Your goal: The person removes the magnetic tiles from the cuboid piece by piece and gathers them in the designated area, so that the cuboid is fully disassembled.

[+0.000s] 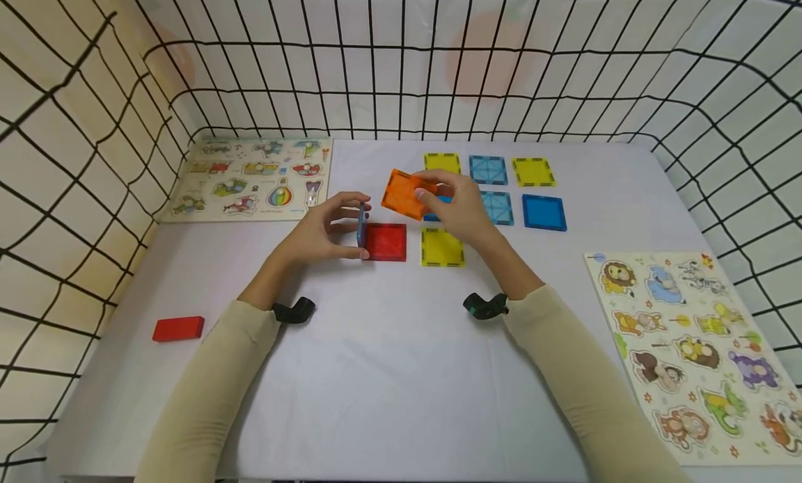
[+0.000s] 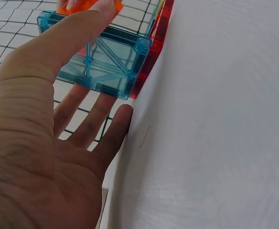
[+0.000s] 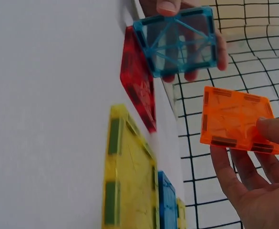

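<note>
My left hand (image 1: pixel 313 234) pinches a clear light blue square tile (image 3: pixel 180 44) between thumb and fingers. That tile stands on edge at the left side of a red tile (image 1: pixel 386 243), which lies flat on the white table. In my right hand (image 1: pixel 465 208) is an orange square tile (image 1: pixel 402 195), gripped by its right part with thumb on top and fingers beneath. It is raised and tilted above and right of the red tile. A yellow tile (image 1: pixel 442 248) lies just right of the red one. Behind the right hand, a blue tile (image 1: pixel 432 217) is mostly hidden.
Further right lie a dark blue tile (image 1: pixel 544 212), a yellow tile (image 1: pixel 534 172) and light blue tiles (image 1: pixel 488 170). Picture puzzle boards sit back left (image 1: pixel 250 179) and front right (image 1: pixel 695 358). A red block (image 1: pixel 178 328) lies by the left forearm. Black wire mesh (image 1: pixel 370 93) encloses the table.
</note>
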Demonstrator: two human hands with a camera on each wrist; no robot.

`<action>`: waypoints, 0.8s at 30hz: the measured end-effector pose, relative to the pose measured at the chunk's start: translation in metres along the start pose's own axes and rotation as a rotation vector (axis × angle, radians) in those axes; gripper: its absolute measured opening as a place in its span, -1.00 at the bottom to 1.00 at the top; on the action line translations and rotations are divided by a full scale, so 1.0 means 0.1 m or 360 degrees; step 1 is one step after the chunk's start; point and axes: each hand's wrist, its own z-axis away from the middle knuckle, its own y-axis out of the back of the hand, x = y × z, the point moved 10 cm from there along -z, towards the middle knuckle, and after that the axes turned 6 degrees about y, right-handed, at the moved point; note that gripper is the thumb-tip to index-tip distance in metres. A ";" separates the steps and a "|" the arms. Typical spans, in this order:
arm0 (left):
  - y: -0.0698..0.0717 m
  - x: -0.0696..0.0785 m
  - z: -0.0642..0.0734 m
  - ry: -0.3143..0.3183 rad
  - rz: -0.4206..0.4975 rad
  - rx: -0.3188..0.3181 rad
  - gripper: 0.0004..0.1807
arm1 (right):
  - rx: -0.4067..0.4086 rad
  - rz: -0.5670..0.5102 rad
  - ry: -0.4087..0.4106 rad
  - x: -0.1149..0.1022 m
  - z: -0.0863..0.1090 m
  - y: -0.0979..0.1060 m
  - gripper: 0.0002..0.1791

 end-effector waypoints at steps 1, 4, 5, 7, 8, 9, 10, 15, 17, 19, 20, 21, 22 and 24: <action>0.00 0.00 0.00 -0.0002 0.0008 -0.0006 -0.05 | 0.0007 0.0015 -0.0008 0.00 0.02 0.05 -0.62; -0.02 -0.02 0.00 -0.0007 0.0021 -0.0030 -0.03 | 0.0016 0.0045 -0.0042 0.03 0.09 0.18 -0.61; -0.02 -0.02 0.01 -0.0008 0.0019 -0.0035 -0.03 | 0.0019 0.0063 -0.0057 0.05 0.12 0.22 -0.61; -0.01 -0.04 0.02 0.0000 0.0015 -0.0034 -0.02 | 0.0021 0.0097 -0.0084 0.08 0.17 0.29 -0.61; 0.00 -0.05 0.02 0.0001 0.0010 -0.0030 -0.02 | 0.0020 0.0104 -0.0096 0.10 0.19 0.33 -0.61; 0.01 -0.06 0.02 0.0006 0.0008 -0.0024 -0.02 | 0.0020 0.0126 -0.0112 0.12 0.21 0.36 -0.62; 0.01 -0.07 0.03 0.0007 0.0010 -0.0022 -0.02 | 0.0019 0.0144 -0.0128 0.14 0.23 0.40 -0.62; 0.00 -0.06 0.02 -0.0011 0.0009 -0.0032 -0.02 | 0.0021 0.0242 -0.0200 0.25 0.35 0.61 -0.61; -0.01 -0.05 0.01 -0.0019 0.0005 -0.0036 -0.02 | 0.0027 0.0264 -0.0217 0.28 0.40 0.71 -0.61; -0.02 -0.04 0.00 -0.0023 0.0004 -0.0041 -0.02 | 0.0022 0.0288 -0.0244 0.32 0.46 0.81 -0.61; -0.03 -0.03 0.00 -0.0023 0.0003 -0.0041 -0.02 | 0.0008 0.0305 -0.0256 0.34 0.48 0.85 -0.61; -0.03 -0.03 -0.01 -0.0024 0.0002 -0.0042 -0.02 | -0.0008 0.0310 -0.0267 0.36 0.51 0.89 -0.61; -0.03 -0.03 -0.01 -0.0023 -0.0001 -0.0043 -0.02 | -0.0028 0.0312 -0.0282 0.38 0.54 0.92 -0.61; -0.03 -0.02 -0.02 -0.0025 -0.0008 -0.0047 -0.02 | -0.0067 0.0317 -0.0311 0.43 0.60 0.98 -0.61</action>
